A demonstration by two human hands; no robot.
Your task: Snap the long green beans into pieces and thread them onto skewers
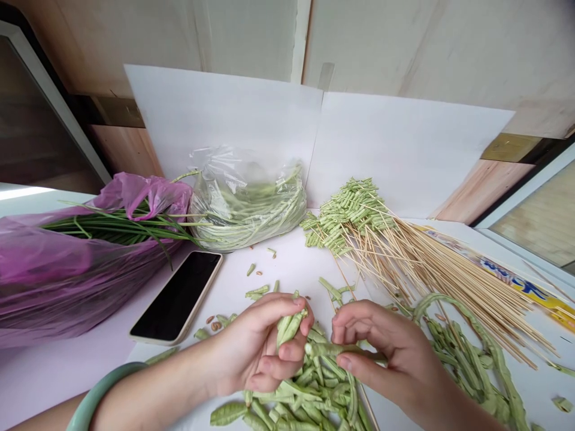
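My left hand point(274, 347), with a green bangle point(105, 389) on the wrist, curls around a few short green bean pieces point(290, 326). Close by on its right, my right hand point(381, 347) pinches a longer length of green bean point(326, 349) between thumb and fingers, its tip pointing at the left hand. Below both hands lies a loose pile of cut bean pieces point(305, 407), partly hidden by them. One thin bamboo skewer point(369, 410) runs up through the pile beside the right hand.
Behind the right hand lie many bamboo skewers point(449, 275) threaded with bean pieces point(345, 209). Whole long beans point(471, 365) lie right. At the back left are a clear bag of long beans point(251, 209), a purple bag point(54, 269) with green stalks, and a phone point(177, 299).
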